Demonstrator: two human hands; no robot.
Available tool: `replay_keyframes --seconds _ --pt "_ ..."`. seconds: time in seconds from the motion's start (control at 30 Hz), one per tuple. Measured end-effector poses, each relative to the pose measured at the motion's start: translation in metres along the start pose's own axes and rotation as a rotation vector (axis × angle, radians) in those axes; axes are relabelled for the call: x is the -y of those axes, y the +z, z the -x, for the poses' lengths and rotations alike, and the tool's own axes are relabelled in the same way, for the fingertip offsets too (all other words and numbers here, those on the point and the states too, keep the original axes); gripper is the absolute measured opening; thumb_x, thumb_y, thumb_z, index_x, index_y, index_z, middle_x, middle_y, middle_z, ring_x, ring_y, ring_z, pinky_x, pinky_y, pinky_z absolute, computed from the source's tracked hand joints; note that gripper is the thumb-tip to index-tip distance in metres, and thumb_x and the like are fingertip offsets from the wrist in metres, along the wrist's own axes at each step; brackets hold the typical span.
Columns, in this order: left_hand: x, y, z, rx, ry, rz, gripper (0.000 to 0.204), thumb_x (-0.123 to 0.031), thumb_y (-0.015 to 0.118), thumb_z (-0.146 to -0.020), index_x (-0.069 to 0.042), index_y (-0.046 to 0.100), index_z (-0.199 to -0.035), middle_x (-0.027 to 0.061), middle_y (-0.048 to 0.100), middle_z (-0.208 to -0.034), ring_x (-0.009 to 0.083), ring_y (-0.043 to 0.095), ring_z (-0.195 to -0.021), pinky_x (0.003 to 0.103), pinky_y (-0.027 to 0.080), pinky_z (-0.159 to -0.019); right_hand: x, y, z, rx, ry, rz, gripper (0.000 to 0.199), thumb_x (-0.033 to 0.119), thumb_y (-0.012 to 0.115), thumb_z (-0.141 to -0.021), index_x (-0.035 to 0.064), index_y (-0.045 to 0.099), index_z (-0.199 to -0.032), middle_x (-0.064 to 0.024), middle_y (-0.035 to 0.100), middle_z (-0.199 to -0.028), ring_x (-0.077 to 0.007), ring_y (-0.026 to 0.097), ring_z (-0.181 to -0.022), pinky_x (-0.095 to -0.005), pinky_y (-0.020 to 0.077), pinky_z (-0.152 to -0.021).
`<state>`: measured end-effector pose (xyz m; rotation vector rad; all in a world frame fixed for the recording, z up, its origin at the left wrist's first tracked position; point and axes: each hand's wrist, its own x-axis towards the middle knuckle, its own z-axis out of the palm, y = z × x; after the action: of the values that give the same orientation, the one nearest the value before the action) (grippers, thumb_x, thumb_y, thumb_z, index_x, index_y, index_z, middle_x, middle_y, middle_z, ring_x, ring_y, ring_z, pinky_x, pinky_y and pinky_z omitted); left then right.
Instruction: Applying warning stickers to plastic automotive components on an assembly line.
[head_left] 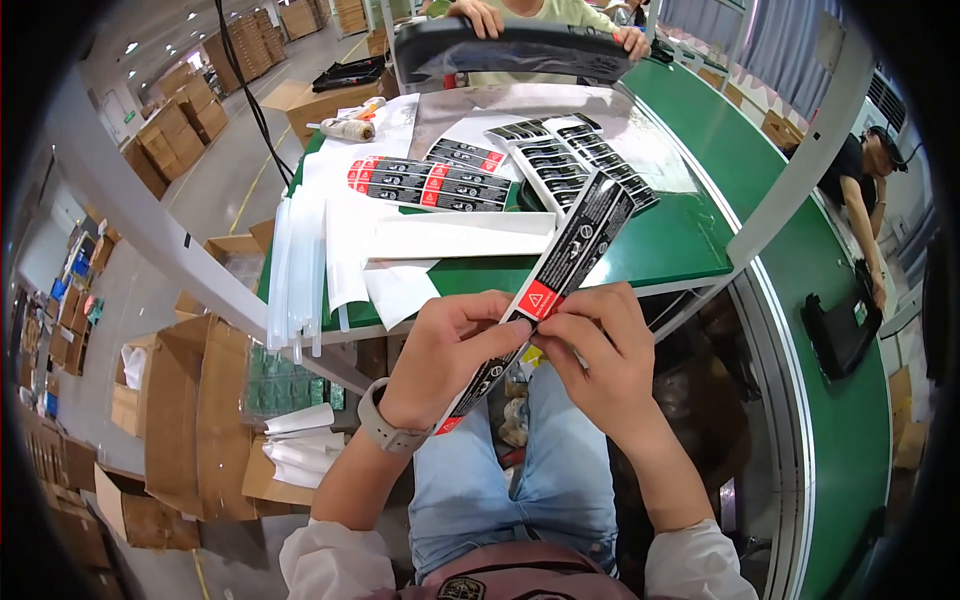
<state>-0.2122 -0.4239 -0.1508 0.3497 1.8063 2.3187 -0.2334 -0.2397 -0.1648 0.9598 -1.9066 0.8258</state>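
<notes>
A long black strip of stickers (580, 240) with red warning sections slants across my lap, above the table's near edge. Around its lower middle, my left hand (445, 345) is closed, thumb on top. Fingertips of my right hand (608, 345) pinch the strip's edge beside a red section, close to the left thumb. Whether a single sticker is between those fingertips is hidden. Beyond my hands, more black-and-red sticker sheets (430, 185) lie on the green table (690, 245), along with black-and-white sheets (550, 165) and a white flat strip (465, 236).
Translucent plastic sleeves (298, 265) hang over the table's left edge. Across the table a person holds a dark curved panel (510, 50). To the right runs a green conveyor (850, 440), where another person touches a black part (845, 320). Cardboard boxes (190, 420) stand at left.
</notes>
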Motion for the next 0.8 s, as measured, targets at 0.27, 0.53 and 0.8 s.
replay_keyframes --seconds 0.27,0.53,0.8 --pt "0.002 0.000 0.001 -0.002 -0.149 0.203 0.020 -0.006 0.061 -0.093 0.004 0.068 -0.109 0.0029 0.068 -0.093 0.0042 0.059 -0.079 0.018 0.046 -0.070 0.004 -0.001 0.006 -0.015 0.040 -0.019 0.039 0.000 0.079 -0.061 0.0069 0.070 -0.099 -0.0075 0.060 -0.091 -0.0241 0.060 -0.075 -0.0326 0.0496 -0.057" --pt "0.011 0.002 -0.005 0.020 -0.217 0.317 0.021 -0.007 0.060 -0.094 0.005 0.067 -0.110 0.0050 0.070 -0.093 0.0048 0.063 -0.076 0.018 0.049 -0.066 -0.005 -0.001 0.015 -0.079 -0.131 0.120 0.036 0.002 0.078 -0.062 0.0041 0.071 -0.097 -0.0065 0.061 -0.086 -0.0245 0.061 -0.073 -0.0308 0.0518 -0.057" --pt "0.019 -0.012 -0.016 -0.109 -0.100 0.182 0.016 -0.009 0.063 -0.092 0.001 0.069 -0.102 0.0017 0.069 -0.087 0.0035 0.060 -0.074 0.019 0.046 -0.067 -0.003 -0.003 0.019 -0.045 -0.074 0.033 0.027 -0.002 0.076 -0.061 0.0017 0.065 -0.086 -0.0095 0.059 -0.086 -0.0287 0.060 -0.074 -0.0345 0.0510 -0.061"
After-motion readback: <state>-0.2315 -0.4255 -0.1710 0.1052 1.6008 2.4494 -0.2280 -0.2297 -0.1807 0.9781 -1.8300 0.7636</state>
